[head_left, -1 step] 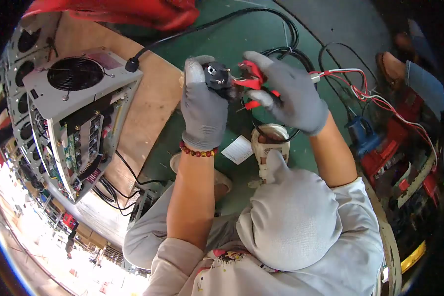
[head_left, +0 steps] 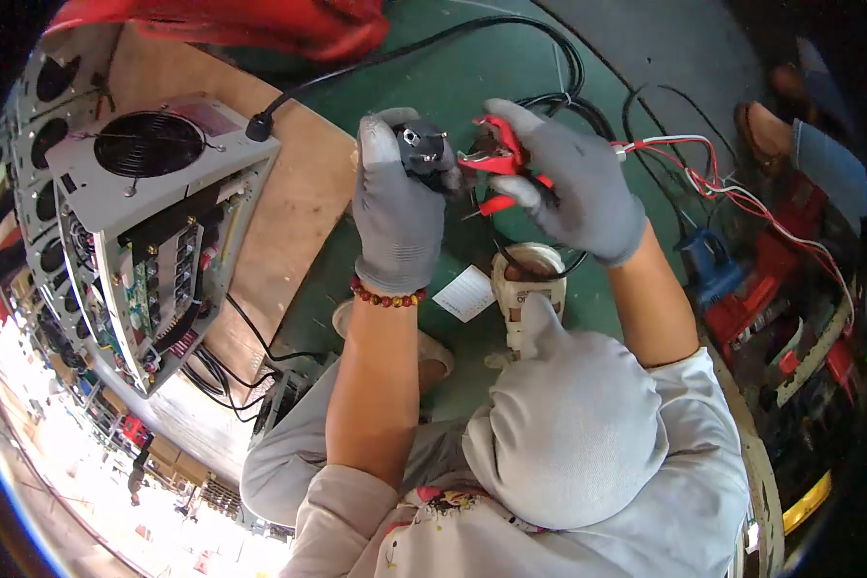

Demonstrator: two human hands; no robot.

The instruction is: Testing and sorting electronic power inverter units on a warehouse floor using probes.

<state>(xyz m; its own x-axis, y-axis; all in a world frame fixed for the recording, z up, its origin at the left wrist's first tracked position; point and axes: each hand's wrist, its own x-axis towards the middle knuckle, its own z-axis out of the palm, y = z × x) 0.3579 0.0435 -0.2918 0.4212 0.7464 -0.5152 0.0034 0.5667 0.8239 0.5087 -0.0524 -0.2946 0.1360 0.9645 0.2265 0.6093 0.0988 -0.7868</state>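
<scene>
Plug sits in my left hand, fingers closed round it; my right hand is kinda half-curled, pinching a red clip just beside it, both over green floor.

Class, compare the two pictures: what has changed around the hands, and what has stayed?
The right hand has shifted slightly right, drawing the red clip away from the black plug; a gap now shows between them. The left hand still holds the plug.
</scene>
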